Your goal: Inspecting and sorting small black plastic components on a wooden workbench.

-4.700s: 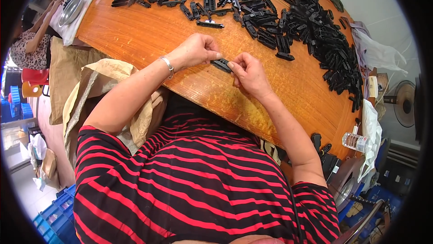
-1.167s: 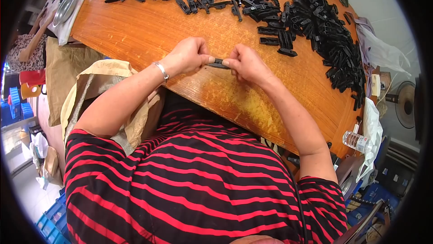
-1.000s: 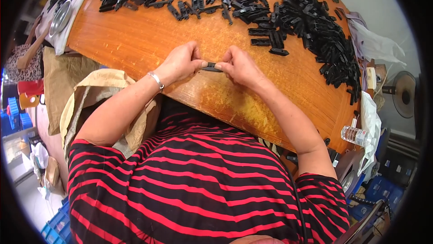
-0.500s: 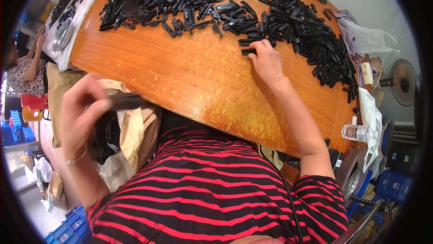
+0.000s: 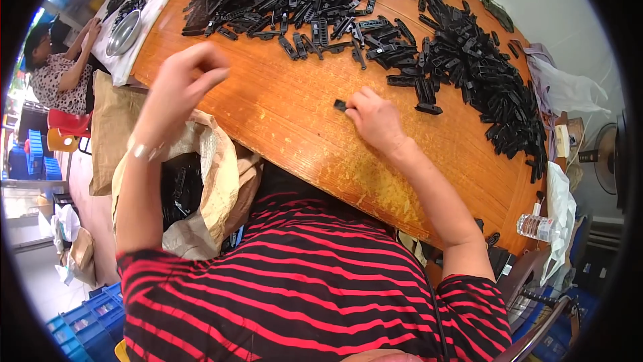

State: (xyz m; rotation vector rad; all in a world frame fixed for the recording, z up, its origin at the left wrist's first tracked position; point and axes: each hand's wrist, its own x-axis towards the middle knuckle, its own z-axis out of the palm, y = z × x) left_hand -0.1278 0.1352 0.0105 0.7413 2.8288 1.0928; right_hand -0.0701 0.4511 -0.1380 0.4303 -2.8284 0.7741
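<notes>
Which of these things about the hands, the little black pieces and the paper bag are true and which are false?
1. The right hand rests on the wooden table with a small black piece at its fingertips. True.
2. The left hand grips a big black piece. False: it is raised with its fingers loosely curled, and nothing shows in it.
3. A heap of black plastic pieces covers the far side of the table. True.
4. The brown paper bag stands on the table. False: it sits below the table edge, beside the person, with black pieces inside.
5. A metal bowl lies on the white sheet at the far left. True.
</notes>
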